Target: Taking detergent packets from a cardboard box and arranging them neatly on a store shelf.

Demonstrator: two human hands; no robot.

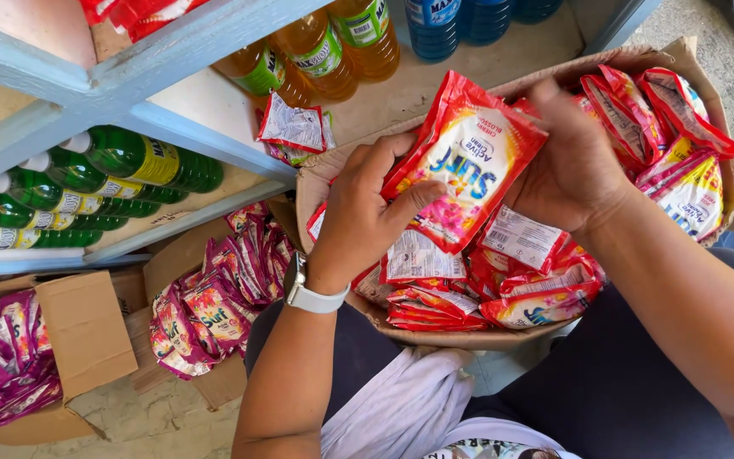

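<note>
Both my hands hold a stack of red sachets (469, 161) upright over an open cardboard box (333, 174) resting on my lap. My left hand (367, 212), with a watch on the wrist, grips the stack's left side, thumb laid across the front packet. On the right side my right hand (573, 161) closes round the stack from behind. Many more red sachets (503, 289) lie in the box below, and another bunch (681, 161) stands at its far right end.
Pale blue shelves (172, 127) hold green bottles (87, 183), orange bottles (324, 55) and blue bottles (456, 21). A few sachets (295, 127) lie on the middle shelf. Purple sachets fill a box (206, 306) under the shelf and another box (10, 357) at the left.
</note>
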